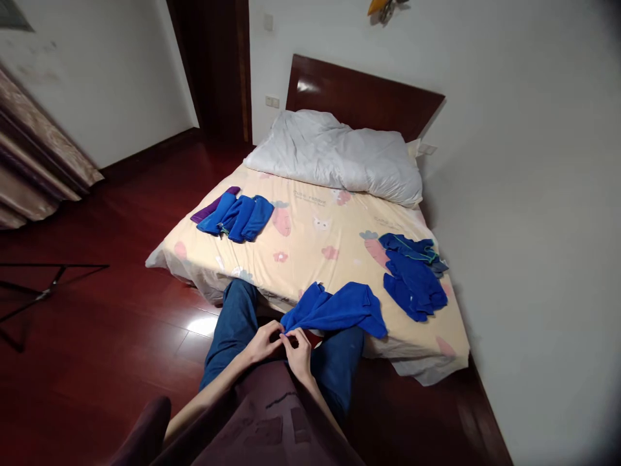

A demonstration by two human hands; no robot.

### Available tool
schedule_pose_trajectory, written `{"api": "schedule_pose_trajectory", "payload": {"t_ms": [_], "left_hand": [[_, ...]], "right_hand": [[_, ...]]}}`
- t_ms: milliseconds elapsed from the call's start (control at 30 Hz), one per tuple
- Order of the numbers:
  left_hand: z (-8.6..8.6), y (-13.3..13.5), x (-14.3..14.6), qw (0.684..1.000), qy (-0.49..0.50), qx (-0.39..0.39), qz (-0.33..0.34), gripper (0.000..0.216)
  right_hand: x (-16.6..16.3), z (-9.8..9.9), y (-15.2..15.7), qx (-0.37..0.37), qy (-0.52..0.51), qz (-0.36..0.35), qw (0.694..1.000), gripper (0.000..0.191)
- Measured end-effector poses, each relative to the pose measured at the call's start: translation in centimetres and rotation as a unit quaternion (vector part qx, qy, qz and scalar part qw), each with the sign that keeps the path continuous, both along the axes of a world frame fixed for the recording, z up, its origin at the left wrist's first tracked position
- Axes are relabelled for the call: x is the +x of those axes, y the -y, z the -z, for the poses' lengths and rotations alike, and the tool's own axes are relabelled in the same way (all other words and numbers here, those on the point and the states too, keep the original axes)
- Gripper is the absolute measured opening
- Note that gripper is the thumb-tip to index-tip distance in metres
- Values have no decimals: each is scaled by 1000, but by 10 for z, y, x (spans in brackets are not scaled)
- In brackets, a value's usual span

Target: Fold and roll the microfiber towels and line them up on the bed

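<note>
A blue cloth point(339, 307), likely a towel, lies bunched along the near edge of the bed. My left hand point(264, 342) pinches its near left corner, close to my lap. Right beside it, my right hand point(298, 353) pinches the same corner, and the fingertips of both hands almost meet. The rest of the cloth spreads rightward over the bed's edge and my right thigh. On the left of the bed, several folded blue cloths point(242, 217) lie in an overlapping row with a purple cloth point(208, 210). Crumpled blue cloths point(417, 285) are heaped on the right.
The bed point(320, 252) has a yellow sheet with carrot prints. A grey-white quilt point(334, 152) lies before the dark wooden headboard point(359, 94). A black metal stand point(48, 288) is on the red floor at left, near a curtain point(39, 155). A wall point(533, 226) runs along the right.
</note>
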State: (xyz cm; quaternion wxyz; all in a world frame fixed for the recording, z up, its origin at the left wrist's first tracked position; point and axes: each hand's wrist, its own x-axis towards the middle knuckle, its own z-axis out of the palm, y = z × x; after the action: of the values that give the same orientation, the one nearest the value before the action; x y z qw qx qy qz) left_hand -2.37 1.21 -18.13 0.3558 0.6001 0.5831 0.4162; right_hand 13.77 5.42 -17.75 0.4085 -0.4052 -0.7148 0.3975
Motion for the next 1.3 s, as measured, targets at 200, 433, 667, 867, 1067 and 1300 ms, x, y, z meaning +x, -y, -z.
{"api": "schedule_pose_trajectory", "payload": {"t_ms": [200,433,667,867,1067,1300], "left_hand": [[-7,-2,2,999,-23,-6,28,28],[17,-2,-8,991,-116,-32,61,30],[21,0,-35,994,-59,-14,-87,32],[-16,-3,-60,959,-3,-7,-282,36],[-66,3,-76,922,11,92,-377,36],[-127,14,-84,840,-21,251,-481,29]], "right_hand": [[1,-9,-1,72,52,11,996,23],[8,-16,3,153,117,69,979,19],[16,-7,0,48,38,74,995,20],[19,-10,-1,-5,25,25,999,23],[16,-21,-3,-7,55,-90,994,7],[32,-19,-20,66,62,31,995,40]]}}
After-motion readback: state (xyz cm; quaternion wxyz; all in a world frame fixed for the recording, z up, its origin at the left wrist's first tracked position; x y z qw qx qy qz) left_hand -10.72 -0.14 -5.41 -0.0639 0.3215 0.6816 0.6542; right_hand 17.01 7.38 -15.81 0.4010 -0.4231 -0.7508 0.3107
